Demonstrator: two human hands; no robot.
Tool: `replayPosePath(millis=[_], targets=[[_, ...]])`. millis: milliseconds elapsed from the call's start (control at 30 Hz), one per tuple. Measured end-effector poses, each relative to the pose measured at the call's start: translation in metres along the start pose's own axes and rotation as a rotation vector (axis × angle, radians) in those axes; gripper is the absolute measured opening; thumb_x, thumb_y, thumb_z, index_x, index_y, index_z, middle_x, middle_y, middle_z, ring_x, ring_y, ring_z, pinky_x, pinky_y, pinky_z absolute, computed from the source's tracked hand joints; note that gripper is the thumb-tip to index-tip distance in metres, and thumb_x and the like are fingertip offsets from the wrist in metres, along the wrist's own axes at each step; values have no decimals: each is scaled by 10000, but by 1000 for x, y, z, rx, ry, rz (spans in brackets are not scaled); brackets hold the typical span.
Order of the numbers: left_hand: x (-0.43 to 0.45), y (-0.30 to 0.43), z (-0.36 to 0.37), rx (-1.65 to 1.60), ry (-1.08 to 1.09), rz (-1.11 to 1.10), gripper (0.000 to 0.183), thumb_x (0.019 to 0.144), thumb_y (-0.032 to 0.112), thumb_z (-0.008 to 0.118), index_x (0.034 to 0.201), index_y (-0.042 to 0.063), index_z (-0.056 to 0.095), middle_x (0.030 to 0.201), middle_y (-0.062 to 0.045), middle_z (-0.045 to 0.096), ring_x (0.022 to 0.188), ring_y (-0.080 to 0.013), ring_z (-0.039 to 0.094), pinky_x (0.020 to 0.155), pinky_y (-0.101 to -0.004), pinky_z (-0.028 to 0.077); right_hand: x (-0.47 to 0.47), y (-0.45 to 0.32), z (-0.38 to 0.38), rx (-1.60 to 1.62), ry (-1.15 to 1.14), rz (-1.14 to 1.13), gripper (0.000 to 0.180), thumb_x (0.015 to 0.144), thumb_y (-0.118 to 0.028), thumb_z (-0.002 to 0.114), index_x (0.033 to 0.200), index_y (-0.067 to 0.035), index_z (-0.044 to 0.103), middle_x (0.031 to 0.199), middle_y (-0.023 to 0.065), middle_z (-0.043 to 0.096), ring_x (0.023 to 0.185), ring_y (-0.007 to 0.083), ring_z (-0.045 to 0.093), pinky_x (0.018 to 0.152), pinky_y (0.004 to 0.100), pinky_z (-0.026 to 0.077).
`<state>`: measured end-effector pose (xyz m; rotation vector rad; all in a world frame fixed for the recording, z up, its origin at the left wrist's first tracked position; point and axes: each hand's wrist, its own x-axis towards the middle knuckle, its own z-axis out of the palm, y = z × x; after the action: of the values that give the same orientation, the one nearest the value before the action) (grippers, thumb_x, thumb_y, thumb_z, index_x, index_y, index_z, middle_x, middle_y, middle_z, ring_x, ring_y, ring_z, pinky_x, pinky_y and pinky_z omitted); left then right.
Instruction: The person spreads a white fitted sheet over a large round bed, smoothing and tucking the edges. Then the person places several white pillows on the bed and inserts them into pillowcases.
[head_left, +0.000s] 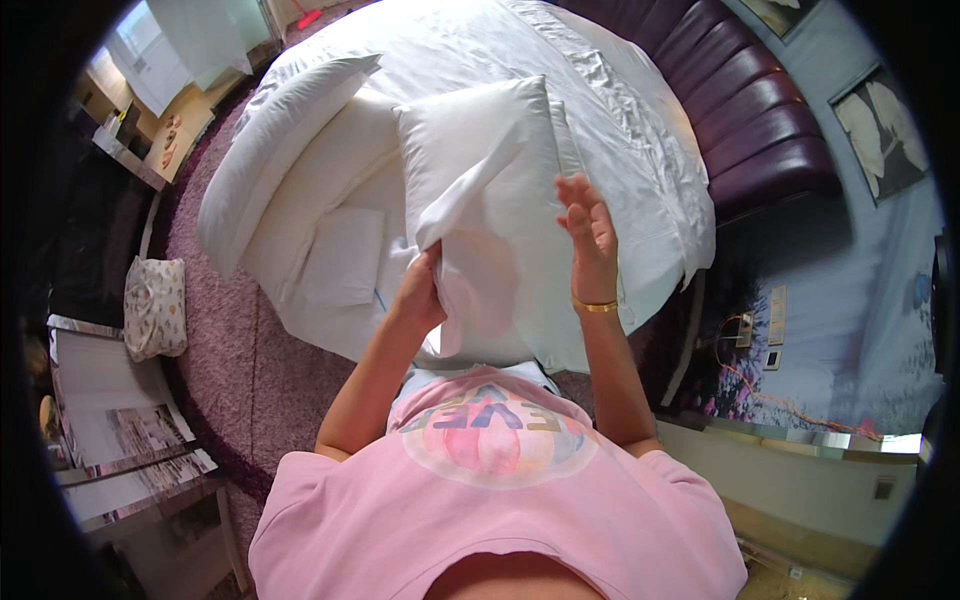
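My left hand (424, 289) grips a white fabric pillowcase (480, 195) by its near edge; the cloth hangs loosely above a white pillow (480, 112). To the right, my right hand (589, 225) is raised with its fingers apart and nothing in it. Part of another pillow (566, 142) shows behind the first one's right edge. Two more white pillows, an outer one (285, 157) and an inner one (337, 157), lean together at the bed's left side. A folded white cloth (345, 251) lies beside them on the bed.
A round bed with white bedding (645, 165) fills the middle. Its purple padded headboard (765, 112) curves along the right. Purple carpet (225, 322) surrounds the bed. A patterned bag (155, 307) stands at the left, near a printed panel (120, 390). An orange cable (780, 401) runs along the right wall.
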<state>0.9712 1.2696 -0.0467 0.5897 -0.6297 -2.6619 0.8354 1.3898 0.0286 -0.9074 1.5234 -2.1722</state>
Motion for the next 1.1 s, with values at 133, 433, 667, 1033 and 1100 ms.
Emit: replayPosePath(millis=[133, 433, 667, 1033, 1100], targets=[[-12, 16, 17, -104, 101, 43, 408, 848, 366, 304, 1091, 55, 404, 1011, -96, 497, 902, -214, 510, 795, -345, 421, -27, 39, 2, -227, -188, 213, 556, 742, -377, 540, 1128, -16, 369, 1083, 88, 453, 1035, 153, 395, 844, 266, 320], [-31, 70, 50, 305, -91, 23, 459, 783, 392, 468, 1079, 44, 420, 942, -60, 528, 840, -132, 528, 735, -286, 440, -36, 48, 6, 295, -108, 496, 170, 772, -195, 537, 877, -62, 528, 776, -16, 526, 693, 50, 465, 642, 188, 375], [20, 107, 60, 1373, 283, 1109, 336, 721, 152, 577, 993, 14, 435, 823, -70, 494, 716, -161, 467, 664, -268, 382, 10, -5, 7, 364, 137, 287, 105, 793, -126, 493, 832, -37, 535, 772, -8, 551, 670, 57, 503, 619, 206, 416], [3, -46, 30, 1323, 78, 934, 340, 645, 41, 617, 903, 40, 394, 829, -96, 468, 767, -220, 490, 629, -313, 413, -26, 52, 16, 294, 48, 312, 188, 757, -199, 567, 787, -29, 493, 695, 15, 526, 587, 67, 513, 505, 205, 436], [4, -34, 32, 1378, 87, 906, 300, 662, 32, 596, 889, 34, 399, 817, -108, 472, 749, -230, 501, 624, -318, 414, -28, 50, 20, 196, 14, 280, 169, 767, -186, 556, 758, -29, 496, 684, -3, 511, 605, 48, 476, 542, 184, 408]])
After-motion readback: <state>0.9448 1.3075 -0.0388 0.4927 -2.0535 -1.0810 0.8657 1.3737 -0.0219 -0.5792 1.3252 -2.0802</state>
